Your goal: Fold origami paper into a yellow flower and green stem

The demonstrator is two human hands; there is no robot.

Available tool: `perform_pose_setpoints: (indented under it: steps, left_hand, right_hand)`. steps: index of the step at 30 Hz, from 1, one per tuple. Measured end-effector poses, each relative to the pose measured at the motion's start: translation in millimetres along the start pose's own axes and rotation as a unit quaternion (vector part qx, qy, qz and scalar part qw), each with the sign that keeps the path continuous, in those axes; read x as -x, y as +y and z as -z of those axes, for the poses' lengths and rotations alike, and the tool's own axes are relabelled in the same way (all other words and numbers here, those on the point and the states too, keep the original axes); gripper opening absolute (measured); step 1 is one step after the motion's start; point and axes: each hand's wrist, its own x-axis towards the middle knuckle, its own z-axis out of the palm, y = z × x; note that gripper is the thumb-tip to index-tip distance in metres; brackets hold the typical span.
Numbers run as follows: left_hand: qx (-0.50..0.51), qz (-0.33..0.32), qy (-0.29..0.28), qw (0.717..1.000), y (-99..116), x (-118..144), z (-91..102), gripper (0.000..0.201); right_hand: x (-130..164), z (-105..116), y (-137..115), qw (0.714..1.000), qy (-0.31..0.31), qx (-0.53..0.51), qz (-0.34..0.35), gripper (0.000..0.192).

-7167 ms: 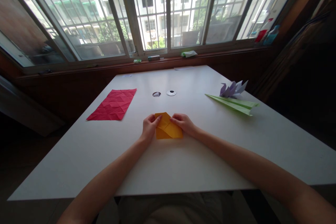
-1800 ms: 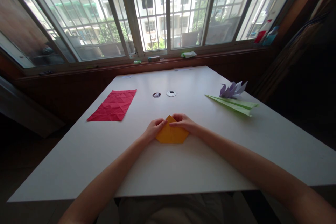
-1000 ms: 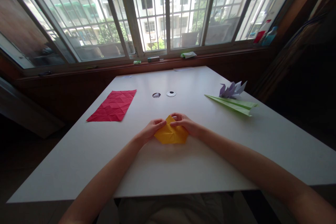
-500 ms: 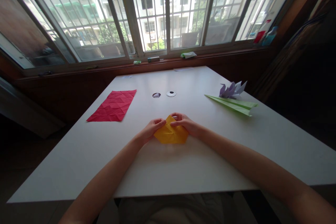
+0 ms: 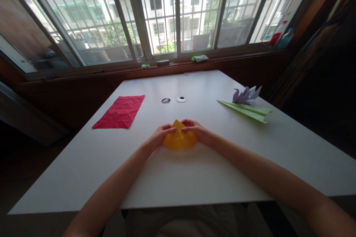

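Note:
A folded yellow-orange paper [image 5: 179,140] with a pointed top lies in the middle of the white table [image 5: 194,177]. My left hand [image 5: 160,135] pinches its upper left edge and my right hand [image 5: 198,132] pinches its upper right edge, fingertips meeting near the point. The paper's lower part lifts slightly off the table between both hands.
A creased red paper sheet [image 5: 120,111] lies at the left. A green paper plane [image 5: 247,110] and a purple folded paper figure [image 5: 246,94] sit at the right. Two round holes [image 5: 174,100] are in the table beyond my hands. The window sill [image 5: 167,64] holds small items.
The yellow-orange paper went from a flat rectangle to a pointed shape. In the last second its bottom edge has drawn up toward my hands, making it shorter.

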Motion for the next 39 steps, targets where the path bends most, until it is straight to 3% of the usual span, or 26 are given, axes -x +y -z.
perform_pose_setpoints:
  steps: [8, 18, 27, 39]
  left_hand:
    - [-0.096, -0.007, -0.008, 0.995, 3.4, 4.8, -7.4, 0.041]
    - [-0.063, -0.02, -0.006, 0.998, 3.6, 5.0, -8.3, 0.036]
    - [-0.043, 0.004, -0.025, 0.999, 5.9, 5.5, -7.4, 0.031]
    - [-0.031, 0.006, -0.015, 0.999, 7.8, 5.5, -9.4, 0.03]
  right_hand:
    - [0.7, -2.1, -1.0, 1.0, -0.01, 0.018, 0.009, 0.028]
    - [1.2, -1.7, -1.1, 0.999, 0.009, 0.024, -0.03, 0.026]
    - [1.4, 1.7, -4.0, 0.996, -0.037, -0.016, -0.078, 0.019]
    - [-1.1, 6.3, -3.5, 0.995, -0.053, -0.045, -0.073, 0.015]
